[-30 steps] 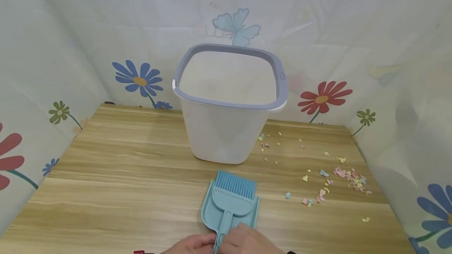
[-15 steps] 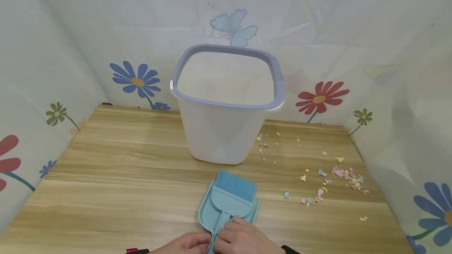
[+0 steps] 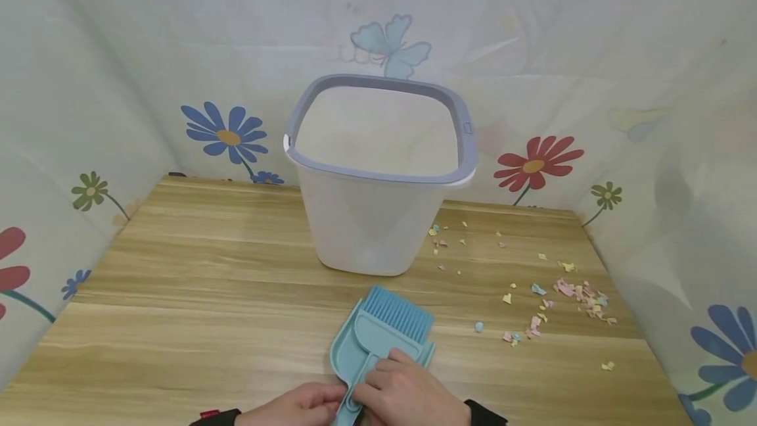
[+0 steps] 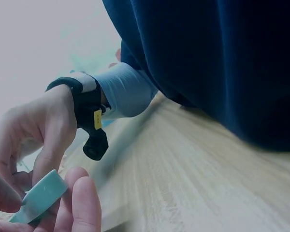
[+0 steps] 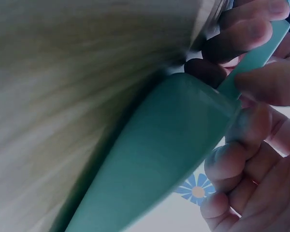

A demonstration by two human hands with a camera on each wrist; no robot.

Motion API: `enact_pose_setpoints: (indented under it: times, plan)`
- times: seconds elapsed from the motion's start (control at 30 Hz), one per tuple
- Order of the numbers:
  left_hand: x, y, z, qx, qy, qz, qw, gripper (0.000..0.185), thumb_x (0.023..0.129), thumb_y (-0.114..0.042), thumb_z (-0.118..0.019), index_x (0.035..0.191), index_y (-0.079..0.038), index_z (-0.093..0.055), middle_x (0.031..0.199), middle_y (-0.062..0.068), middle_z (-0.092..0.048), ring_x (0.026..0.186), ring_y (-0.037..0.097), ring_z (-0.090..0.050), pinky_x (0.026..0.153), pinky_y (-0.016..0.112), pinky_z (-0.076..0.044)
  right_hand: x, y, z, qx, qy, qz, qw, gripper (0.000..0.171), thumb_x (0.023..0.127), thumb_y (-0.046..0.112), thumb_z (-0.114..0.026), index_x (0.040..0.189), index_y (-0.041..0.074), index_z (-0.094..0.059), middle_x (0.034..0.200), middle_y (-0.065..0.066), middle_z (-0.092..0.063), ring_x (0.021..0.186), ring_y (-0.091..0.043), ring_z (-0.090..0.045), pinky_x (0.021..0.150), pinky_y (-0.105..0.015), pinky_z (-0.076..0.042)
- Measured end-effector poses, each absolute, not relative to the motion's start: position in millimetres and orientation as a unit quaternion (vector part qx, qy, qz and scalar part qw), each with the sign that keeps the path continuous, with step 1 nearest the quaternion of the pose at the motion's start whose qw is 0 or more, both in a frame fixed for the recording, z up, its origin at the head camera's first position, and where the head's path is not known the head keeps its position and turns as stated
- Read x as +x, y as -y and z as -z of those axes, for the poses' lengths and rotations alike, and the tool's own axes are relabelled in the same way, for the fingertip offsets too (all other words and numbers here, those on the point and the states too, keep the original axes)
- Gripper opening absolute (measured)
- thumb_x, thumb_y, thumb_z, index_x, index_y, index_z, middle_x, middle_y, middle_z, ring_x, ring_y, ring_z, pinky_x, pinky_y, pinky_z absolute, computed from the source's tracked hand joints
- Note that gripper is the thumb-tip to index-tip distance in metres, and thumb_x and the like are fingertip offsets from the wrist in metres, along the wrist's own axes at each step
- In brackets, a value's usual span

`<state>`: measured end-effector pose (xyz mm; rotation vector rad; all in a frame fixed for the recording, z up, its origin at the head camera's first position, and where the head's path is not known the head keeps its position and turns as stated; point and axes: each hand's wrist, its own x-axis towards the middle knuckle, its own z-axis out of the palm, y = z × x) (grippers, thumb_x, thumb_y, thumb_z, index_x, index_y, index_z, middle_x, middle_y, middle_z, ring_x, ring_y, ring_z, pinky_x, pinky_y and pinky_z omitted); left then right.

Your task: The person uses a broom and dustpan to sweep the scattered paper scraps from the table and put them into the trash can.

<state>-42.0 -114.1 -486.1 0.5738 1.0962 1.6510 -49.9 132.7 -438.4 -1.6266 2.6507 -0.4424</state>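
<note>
- The blue brush (image 3: 387,321) is lying nested in the blue dustpan (image 3: 349,354) on the wooden table (image 3: 195,294), and both hands are working at the near end of the pair, right at the bottom edge of the head view.
- The long axis of brush and dustpan is running away from the hands: handles at the hands, bristles pointing forward and a little to the right, toward the white bin (image 3: 378,176) standing beyond the bristle tips.
- The right hand (image 3: 408,396) is lying over the brush handle with its fingers curled round it; in the right wrist view those fingers (image 5: 241,159) are wrapping the teal plastic, so this hand is gripping the brush.
- The left hand (image 3: 296,406) is sitting just to the left of the handles, touching them; in the left wrist view its fingertips (image 4: 79,203) are pinching the teal handle end (image 4: 38,195). This is probably the dustpan handle, though I cannot tell for certain which of the two stacked handles it is.
- The two hands are touching or nearly touching each other over the handles, neither one nearer than the other.
- The paper scraps (image 3: 568,294) are lying scattered forward and to the right of the right hand, well apart from both hands and off to the right of the bristles, some close beside the bin's right foot.
- The right hand is therefore the nearer one to the scraps, with the left hand on the far side of the tools.
</note>
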Motion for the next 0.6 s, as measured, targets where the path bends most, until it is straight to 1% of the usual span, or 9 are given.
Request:
enact_pose_setpoints:
  times: [0.07,0.1,0.17,0.3,0.43,0.6]
  plan:
    - [-43.4,115.2,485.1,0.242,-0.458,-0.686,0.510,0.053,0.112,-0.017,-0.035,0.156,0.013,-0.028,0.113,-0.010,-0.065,0.080,-0.010,-0.059,0.069,0.009,-0.047,-51.3,-130.7,438.4,-0.513,-0.846,0.143,0.010,0.015,0.083,0.015,-0.076,0.089,0.025,-0.066,0.066,0.019,-0.039,0.063,0.006,-0.031,0.066,-0.012,-0.022]
    - [-44.2,115.5,484.8,0.243,-0.461,-0.685,0.510,0.053,0.112,-0.017,-0.036,0.156,0.013,-0.028,0.111,-0.010,-0.064,0.080,-0.010,-0.058,0.070,0.010,-0.047,-51.9,-130.0,438.5,-0.512,-0.848,0.140,0.011,0.015,0.083,0.014,-0.076,0.090,0.024,-0.067,0.066,0.019,-0.041,0.063,0.006,-0.031,0.066,-0.012,-0.022]
    - [-45.4,116.4,484.0,0.241,-0.467,-0.682,0.509,0.053,0.112,-0.016,-0.037,0.156,0.013,-0.029,0.108,-0.010,-0.063,0.080,-0.010,-0.057,0.070,0.010,-0.046,-53.2,-128.5,439.1,-0.509,-0.850,0.137,0.012,0.016,0.084,0.014,-0.077,0.092,0.024,-0.067,0.066,0.019,-0.045,0.063,0.007,-0.034,0.067,-0.011,-0.023]
    - [-47.1,117.2,482.8,0.240,-0.477,-0.677,0.506,0.053,0.110,-0.013,-0.037,0.155,0.013,-0.030,0.108,-0.010,-0.063,0.080,-0.009,-0.056,0.069,0.010,-0.045,-55.3,-127.8,439.7,-0.511,-0.851,0.124,0.002,0.016,0.086,0.016,-0.079,0.095,0.022,-0.068,0.072,0.018,-0.057,0.065,0.009,-0.041,0.068,-0.010,-0.025]
    - [-47.2,117.0,483.0,0.250,-0.477,-0.681,0.497,0.050,0.111,-0.013,-0.036,0.153,0.015,-0.033,0.109,-0.011,-0.064,0.080,-0.009,-0.056,0.070,0.010,-0.045,-56.9,-126.8,438.7,-0.510,-0.851,0.126,0.012,0.017,0.086,0.017,-0.079,0.095,0.022,-0.066,0.074,0.018,-0.059,0.066,0.010,-0.042,0.068,-0.010,-0.026]
    - [-46.6,115.8,483.5,0.250,-0.471,-0.687,0.494,0.049,0.112,-0.013,-0.036,0.150,0.018,-0.035,0.110,-0.009,-0.064,0.084,-0.008,-0.058,0.072,0.011,-0.046,-57.3,-125.5,439.3,-0.504,-0.855,0.116,0.021,0.017,0.088,0.019,-0.080,0.095,0.023,-0.064,0.071,0.019,-0.056,0.063,0.010,-0.038,0.066,-0.010,-0.025]
